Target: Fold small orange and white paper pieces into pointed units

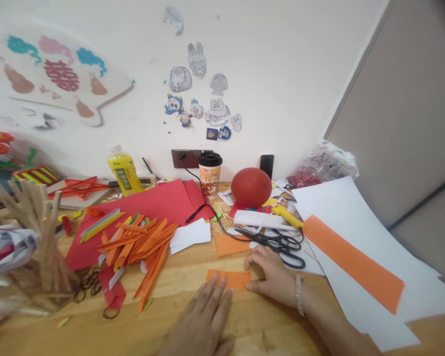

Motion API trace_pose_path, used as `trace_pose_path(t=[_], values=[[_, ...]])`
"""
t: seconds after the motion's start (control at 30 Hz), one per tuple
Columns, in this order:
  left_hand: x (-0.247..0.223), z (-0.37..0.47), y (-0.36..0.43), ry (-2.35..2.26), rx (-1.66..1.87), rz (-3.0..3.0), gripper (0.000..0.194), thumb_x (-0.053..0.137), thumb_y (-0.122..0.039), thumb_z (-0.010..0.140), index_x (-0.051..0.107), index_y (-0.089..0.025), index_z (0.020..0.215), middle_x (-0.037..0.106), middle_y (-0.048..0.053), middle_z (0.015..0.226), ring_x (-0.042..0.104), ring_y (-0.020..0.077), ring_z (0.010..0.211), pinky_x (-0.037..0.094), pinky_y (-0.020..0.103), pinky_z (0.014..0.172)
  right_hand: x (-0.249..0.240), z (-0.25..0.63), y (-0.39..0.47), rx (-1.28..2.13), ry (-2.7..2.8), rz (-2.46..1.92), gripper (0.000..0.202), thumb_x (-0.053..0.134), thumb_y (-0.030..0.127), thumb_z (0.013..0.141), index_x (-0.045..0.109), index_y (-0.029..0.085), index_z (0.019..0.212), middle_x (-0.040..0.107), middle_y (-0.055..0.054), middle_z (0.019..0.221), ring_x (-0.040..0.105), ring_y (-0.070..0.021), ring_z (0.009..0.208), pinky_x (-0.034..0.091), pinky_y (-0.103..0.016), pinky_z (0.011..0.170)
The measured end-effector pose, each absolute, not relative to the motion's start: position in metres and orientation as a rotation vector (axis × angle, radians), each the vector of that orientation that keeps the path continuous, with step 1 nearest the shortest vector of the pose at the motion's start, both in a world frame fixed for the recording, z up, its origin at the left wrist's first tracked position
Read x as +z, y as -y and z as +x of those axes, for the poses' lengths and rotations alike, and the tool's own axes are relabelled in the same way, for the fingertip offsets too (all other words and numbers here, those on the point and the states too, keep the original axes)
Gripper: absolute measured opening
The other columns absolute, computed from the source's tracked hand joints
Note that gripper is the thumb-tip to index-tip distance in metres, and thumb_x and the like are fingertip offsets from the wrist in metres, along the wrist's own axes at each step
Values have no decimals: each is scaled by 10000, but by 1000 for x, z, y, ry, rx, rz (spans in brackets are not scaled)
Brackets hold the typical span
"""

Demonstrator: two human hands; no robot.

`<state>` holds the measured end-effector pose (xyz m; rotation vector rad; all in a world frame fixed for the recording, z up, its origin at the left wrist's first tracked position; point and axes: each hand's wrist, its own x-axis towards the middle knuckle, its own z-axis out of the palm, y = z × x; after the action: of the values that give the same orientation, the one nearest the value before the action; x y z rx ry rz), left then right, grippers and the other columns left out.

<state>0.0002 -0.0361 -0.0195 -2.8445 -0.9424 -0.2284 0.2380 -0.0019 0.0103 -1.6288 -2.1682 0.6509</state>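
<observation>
A small orange paper strip [237, 280] lies flat on the wooden table in front of me. My left hand [203, 314] is open and flat, its fingertips pressing on the strip's left part. At the other end, my right hand [270, 277] has its thumb and curled forefinger at the strip's right corners, gripping it. Just behind the right hand lie black scissors [278, 242], blades pointing left. Another orange paper piece [232, 244] rests behind the strip, partly under a black cable.
Left are folded orange paper strips [144, 242] on red paper [159, 200], and wooden sticks [48, 242]. A yellow bottle [124, 170], lidded cup [209, 178] and red balloon [251, 187] stand behind. White sheets [341, 222] with a long orange strip [352, 264] lie right.
</observation>
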Motion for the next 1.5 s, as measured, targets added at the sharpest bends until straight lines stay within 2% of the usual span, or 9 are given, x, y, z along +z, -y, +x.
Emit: trace_pose_path(t=[0.07, 0.2, 0.3, 0.47, 0.7, 1.07, 1.23, 1.4, 1.5], values=[[-19, -6, 36, 947, -257, -2779, 653, 606, -398, 764, 390, -191, 1345, 426, 157, 1372, 426, 320, 1232, 434, 389, 937, 12, 238, 2, 668, 2154, -1639, 282, 760, 256, 632, 582, 223, 848, 527, -11, 982, 467, -214, 970, 345, -325, 825], [-18, -15, 32, 869, -397, -2552, 609, 561, -526, 766, 533, -109, 1209, 582, 179, 1211, 571, 304, 1069, 468, 376, 871, 12, 235, 2, 669, 2113, -1671, 286, 775, 220, 601, 595, 213, 823, 527, -7, 947, 463, -209, 956, 339, -318, 822], [-20, -12, 22, 836, -562, -2379, 413, 468, -435, 855, 611, -105, 1058, 654, 172, 1084, 602, 303, 1009, 458, 408, 848, 9, 227, 3, 627, 2082, -1672, 262, 778, 218, 594, 602, 205, 787, 528, -4, 910, 463, -205, 928, 332, -318, 808], [-17, 5, 10, 771, -787, -2365, 277, 333, -176, 927, 597, -129, 998, 667, 111, 1050, 606, 242, 984, 466, 377, 835, 1, 206, 11, 549, 2129, -1491, 278, 784, 210, 578, 578, 199, 764, 518, 5, 862, 459, -189, 875, 329, -305, 772], [5, 12, 19, 804, -865, -2570, 266, 348, -270, 943, 573, -129, 930, 632, 103, 886, 576, 223, 849, 498, 361, 735, 3, 198, 16, 555, 2144, -1375, 264, 772, 153, 576, 530, 179, 677, 516, 20, 776, 462, -170, 815, 335, -280, 730], [5, 7, 15, 772, -826, -2641, 288, 288, -177, 960, 570, -152, 909, 584, 72, 849, 524, 190, 781, 464, 321, 687, -8, 199, 11, 678, 2055, -1263, 275, 757, 214, 640, 496, 173, 563, 508, 43, 600, 466, -136, 651, 344, -260, 648], [1, 6, 13, 761, -798, -2635, 298, 271, -174, 967, 569, -181, 984, 605, 38, 829, 546, 152, 736, 481, 255, 663, -6, 202, 13, 929, 1943, -1207, 36, 641, 199, 731, 609, 182, 731, 603, 13, 701, 538, -135, 677, 396, -232, 626], [-11, 3, 10, 817, -887, -2609, 354, 221, -185, 976, 546, -217, 1111, 603, 59, 1018, 527, 170, 1007, 493, 252, 781, 1, 202, 15, 1000, 1937, -1173, 171, 542, 62, 692, 610, 190, 782, 616, 18, 733, 560, -122, 679, 425, -209, 623], [-7, 5, 13, 815, -860, -2713, 336, 251, -161, 967, 577, -207, 1038, 600, 41, 874, 551, 157, 866, 502, 255, 742, -1, 201, 15, 987, 1936, -1169, 227, 506, 21, 673, 601, 194, 786, 613, 23, 727, 563, -119, 675, 432, -204, 622]])
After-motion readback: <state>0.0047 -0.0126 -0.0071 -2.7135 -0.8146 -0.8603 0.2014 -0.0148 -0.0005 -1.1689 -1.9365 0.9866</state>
